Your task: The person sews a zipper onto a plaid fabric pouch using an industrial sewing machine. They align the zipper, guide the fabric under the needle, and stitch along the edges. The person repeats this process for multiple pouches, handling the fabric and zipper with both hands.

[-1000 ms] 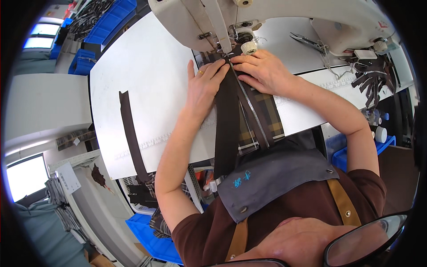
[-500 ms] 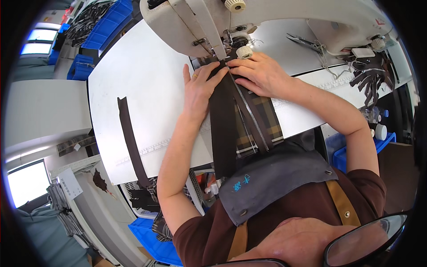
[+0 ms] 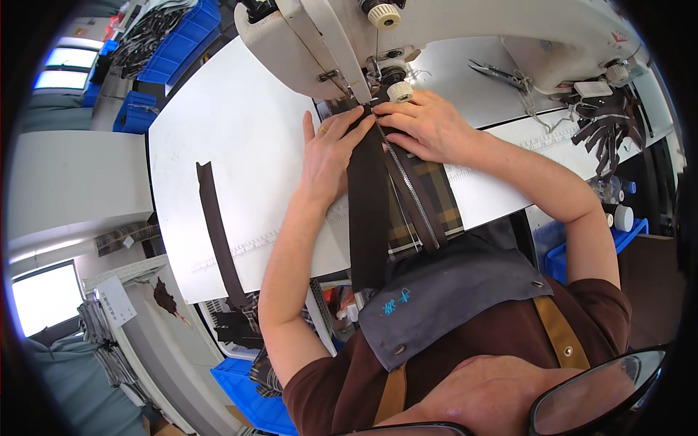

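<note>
While zipper [image 3: 405,176] overlies plaid cloth [image 3: 446,198] | blue-lettered apron [image 3: 458,298] | ruler-printed table [image 3: 225,123]

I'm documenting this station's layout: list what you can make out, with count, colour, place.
Broad tabletop: one, white, centre
Bulky sewing machine: one, white, tabletop's far side
Checked cloth: one visible piece, brown, on tabletop
Long metal zipper: one, silver on brown, across that cloth
Wide cloth strip: one, dark brown, left of zipper
Narrow cloth strip: one, dark brown, tabletop's left
Metal scissors: one pair, grey, beside machine
Bunched strips: one bundle, dark brown, tabletop's right
Plastic bins: at least four, blue, both sides
Folded cloths: several, grey, far left
Bib apron: one, dark grey, worn
Left hand: one, bare, left of zipper
Right hand: one, bare, right of zipper
</note>
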Demonstrator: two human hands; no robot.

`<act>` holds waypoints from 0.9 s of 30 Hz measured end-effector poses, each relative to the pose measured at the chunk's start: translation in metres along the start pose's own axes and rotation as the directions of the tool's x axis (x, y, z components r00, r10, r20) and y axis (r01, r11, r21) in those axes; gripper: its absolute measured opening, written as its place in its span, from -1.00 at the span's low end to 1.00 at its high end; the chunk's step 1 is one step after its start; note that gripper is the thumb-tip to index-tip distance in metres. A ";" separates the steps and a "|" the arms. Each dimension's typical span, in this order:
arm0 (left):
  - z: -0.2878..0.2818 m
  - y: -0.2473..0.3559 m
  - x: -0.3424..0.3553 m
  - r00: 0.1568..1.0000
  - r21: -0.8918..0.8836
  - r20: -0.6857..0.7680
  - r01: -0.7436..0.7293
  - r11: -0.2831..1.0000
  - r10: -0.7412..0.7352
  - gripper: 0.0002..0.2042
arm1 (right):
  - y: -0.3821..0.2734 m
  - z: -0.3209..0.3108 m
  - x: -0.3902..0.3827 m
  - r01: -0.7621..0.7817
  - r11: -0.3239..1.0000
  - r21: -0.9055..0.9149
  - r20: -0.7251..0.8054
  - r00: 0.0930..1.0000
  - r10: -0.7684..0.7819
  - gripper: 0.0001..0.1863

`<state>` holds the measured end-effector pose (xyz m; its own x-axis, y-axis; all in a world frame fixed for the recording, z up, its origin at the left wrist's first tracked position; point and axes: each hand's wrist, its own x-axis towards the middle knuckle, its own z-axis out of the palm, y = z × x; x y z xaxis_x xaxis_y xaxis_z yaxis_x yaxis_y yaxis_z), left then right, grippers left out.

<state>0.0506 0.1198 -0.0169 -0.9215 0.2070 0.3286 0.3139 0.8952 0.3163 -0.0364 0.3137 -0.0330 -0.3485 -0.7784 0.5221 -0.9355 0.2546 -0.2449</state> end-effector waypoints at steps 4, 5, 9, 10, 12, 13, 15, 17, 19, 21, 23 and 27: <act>0.001 0.007 -0.001 1.000 0.024 -0.021 0.011 1.000 -0.010 -0.57 | 0.001 -0.002 -0.001 0.004 1.000 0.029 -0.005 1.000 -0.004 -0.71; 0.002 0.006 0.000 0.999 0.033 -0.031 0.012 0.999 -0.011 -0.56 | 0.003 -0.002 -0.001 0.000 0.998 0.058 -0.021 1.000 0.001 -0.71; 0.005 0.005 -0.005 0.999 0.032 -0.035 0.038 0.999 -0.037 -0.57 | -0.045 -0.052 -0.031 -0.005 0.930 0.367 0.139 0.989 -0.049 -0.73; 0.005 0.006 -0.005 0.998 0.024 -0.049 0.036 0.999 -0.035 -0.58 | -0.062 -0.071 -0.063 -0.073 0.875 0.479 0.345 0.932 -0.112 -0.74; 0.007 0.009 -0.003 0.997 0.013 -0.067 0.035 0.999 -0.034 -0.59 | -0.078 -0.082 -0.132 -0.053 0.802 0.595 0.318 0.932 -0.174 -0.74; 0.007 0.008 -0.002 0.997 0.015 -0.069 0.032 0.999 -0.031 -0.60 | -0.081 -0.080 -0.160 -0.234 0.822 0.519 0.413 0.911 -0.001 -0.73; 0.008 0.007 -0.003 0.997 0.024 -0.070 0.038 0.999 -0.036 -0.60 | -0.069 -0.055 -0.216 -0.488 0.850 0.198 0.535 0.780 0.323 -0.70; 0.010 0.006 -0.005 0.997 0.033 -0.083 0.008 0.999 -0.005 -0.59 | -0.048 -0.015 -0.241 -0.598 0.797 -0.085 0.515 0.659 0.549 -0.68; 0.012 0.003 -0.004 0.995 0.050 -0.097 -0.011 0.999 0.016 -0.59 | -0.027 0.016 -0.242 -0.686 0.716 -0.130 0.451 0.602 0.659 -0.66; 0.012 0.004 -0.004 0.994 0.048 -0.106 -0.008 0.999 0.013 -0.59 | -0.018 0.025 -0.218 -0.672 0.734 -0.099 0.361 0.663 0.656 -0.67; 0.011 0.004 -0.006 0.995 0.048 -0.102 -0.002 0.999 0.006 -0.60 | -0.013 0.012 -0.188 -0.499 0.865 -0.048 0.165 0.850 0.500 -0.68; 0.009 0.006 -0.003 0.996 0.031 -0.091 0.001 1.000 0.001 -0.60 | -0.010 -0.004 -0.213 -0.650 0.721 0.240 0.675 0.646 0.358 -0.71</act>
<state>0.0527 0.1279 -0.0243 -0.8965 0.1716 0.4085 0.3055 0.9072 0.2894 0.0468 0.4791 -0.1387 -0.5207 -0.7988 -0.3014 -0.4340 0.5517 -0.7122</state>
